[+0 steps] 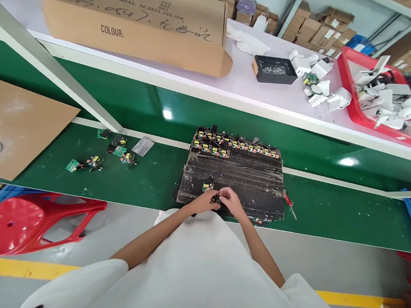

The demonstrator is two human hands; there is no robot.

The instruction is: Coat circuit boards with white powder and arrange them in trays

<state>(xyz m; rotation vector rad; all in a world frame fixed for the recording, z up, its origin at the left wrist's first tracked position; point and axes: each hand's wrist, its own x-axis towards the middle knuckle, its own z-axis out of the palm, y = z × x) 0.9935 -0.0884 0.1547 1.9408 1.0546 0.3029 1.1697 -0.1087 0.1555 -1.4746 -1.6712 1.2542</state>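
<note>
Fingers (225, 194) pinch a small, dark, blurred part (216, 200).

Grey floor (127, 234) with a yellow line (13, 267) runs below the green worktop (331, 211), a red stool (18, 225) sits left, and shelving (293, 4) of cardboard boxes (314, 30) lines the back.

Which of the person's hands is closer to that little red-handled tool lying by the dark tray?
The right hand. It rests on the dark tray, on the side toward the red-handled tool; the left hand lies beyond it, farther away.
</note>
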